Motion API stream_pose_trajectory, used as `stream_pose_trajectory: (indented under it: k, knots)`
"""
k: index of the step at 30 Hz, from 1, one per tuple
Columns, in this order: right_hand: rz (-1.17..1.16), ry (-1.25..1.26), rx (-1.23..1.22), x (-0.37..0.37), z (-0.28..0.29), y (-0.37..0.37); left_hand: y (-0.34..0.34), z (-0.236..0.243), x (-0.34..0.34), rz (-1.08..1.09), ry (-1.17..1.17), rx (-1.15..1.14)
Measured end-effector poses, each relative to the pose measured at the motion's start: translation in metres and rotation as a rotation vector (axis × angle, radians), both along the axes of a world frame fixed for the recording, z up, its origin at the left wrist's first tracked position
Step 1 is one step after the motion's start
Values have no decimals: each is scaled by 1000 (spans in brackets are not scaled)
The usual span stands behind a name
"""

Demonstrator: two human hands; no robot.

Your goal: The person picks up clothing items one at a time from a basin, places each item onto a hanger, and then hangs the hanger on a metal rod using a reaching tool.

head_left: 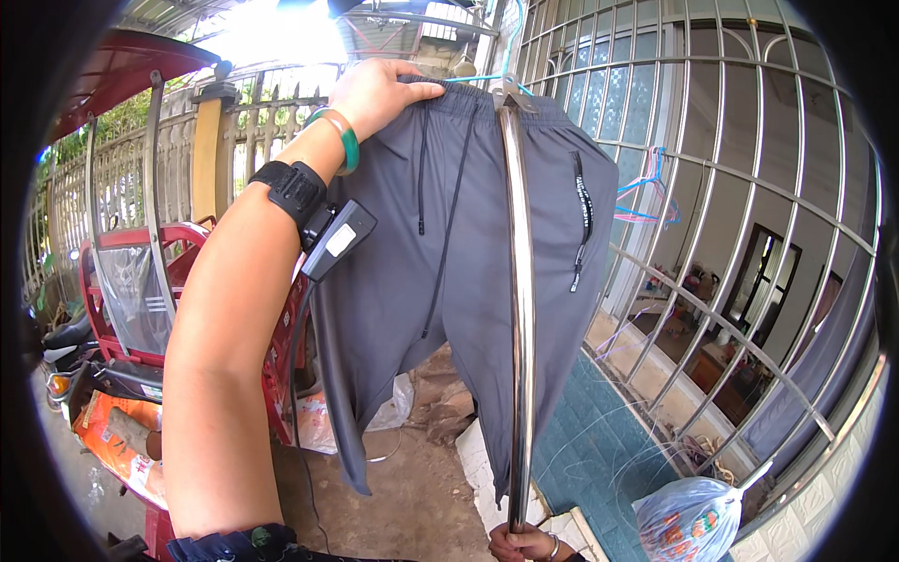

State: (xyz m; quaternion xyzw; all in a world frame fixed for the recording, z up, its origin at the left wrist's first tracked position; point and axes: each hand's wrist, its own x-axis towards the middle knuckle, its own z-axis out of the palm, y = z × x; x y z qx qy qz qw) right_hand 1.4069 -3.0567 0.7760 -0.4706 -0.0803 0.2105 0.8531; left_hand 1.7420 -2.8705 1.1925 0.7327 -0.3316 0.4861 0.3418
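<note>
Grey drawstring shorts [449, 262] hang high on a hanger [501, 89], left hand [379, 94] pinching the waistband, right hand [524, 541] fisted around the steel pole [518, 309]; steadying both should keep them level.

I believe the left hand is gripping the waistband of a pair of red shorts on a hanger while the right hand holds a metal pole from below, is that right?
Not quite: the shorts are grey, not red. The head view shows the left hand gripping their waistband at the hanger, while the right hand holds the metal pole from below.
</note>
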Motion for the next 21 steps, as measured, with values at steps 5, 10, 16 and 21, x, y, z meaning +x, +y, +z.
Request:
stream_pose_trajectory:
  k: [5, 10, 16, 21]
  knots:
    - [70, 30, 101, 7, -15, -16, 1, -6, -3, -36, -21, 105]
    - [-47, -26, -79, 19, -23, -16, -4, -12, 15, -42, -100, 139]
    - [-242, -125, -204, 40, -5, -2, 0, -37, 2, 21, -30, 128]
    - [-332, -153, -232, 68, 22, 8, 11, -86, 5, 61, -429, -179]
